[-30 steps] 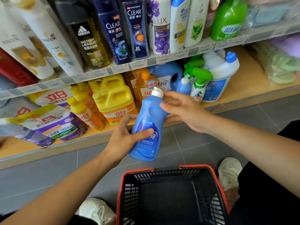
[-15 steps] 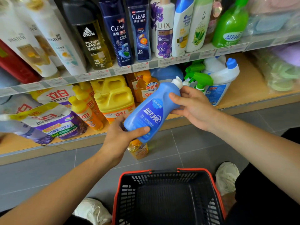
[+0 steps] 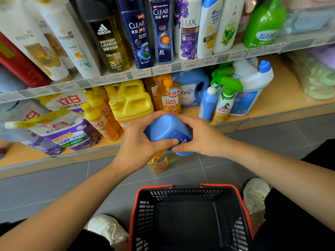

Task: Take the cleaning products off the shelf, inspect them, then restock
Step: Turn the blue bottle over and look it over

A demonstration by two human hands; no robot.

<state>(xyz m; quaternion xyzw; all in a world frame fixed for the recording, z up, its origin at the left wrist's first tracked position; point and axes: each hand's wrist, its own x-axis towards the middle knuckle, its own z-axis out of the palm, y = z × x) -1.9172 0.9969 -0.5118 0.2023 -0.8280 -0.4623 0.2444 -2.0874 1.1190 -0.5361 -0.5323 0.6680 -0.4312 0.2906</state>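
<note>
A black plastic lattice shopping basket with a red rim (image 3: pixel 154 187) sits nearest, on the grey tiled floor (image 3: pixel 54 182), between two white shoes (image 3: pixel 107 227). Above and beyond it, both hands hold a smooth, rounded blue plastic bottle (image 3: pixel 168 129) in the air, just in front of the lower shelf's edge. The left hand (image 3: pixel 139 144) wraps its fingers over the bottle's left side, thumb laid across the near face. The right hand (image 3: pixel 201 136) curls round the right side. A darker blue label shows by the thumbs; the cap is hidden. A small orange bottle (image 3: pixel 157 163) shows just under the hands. Behind, the pale wooden lower shelf (image 3: pixel 272 105) carries yellow plastic jugs (image 3: pixel 132 104), a slim blue white-capped bottle (image 3: pixel 207 104) and a green-trigger spray bottle (image 3: pixel 224 100).
</note>
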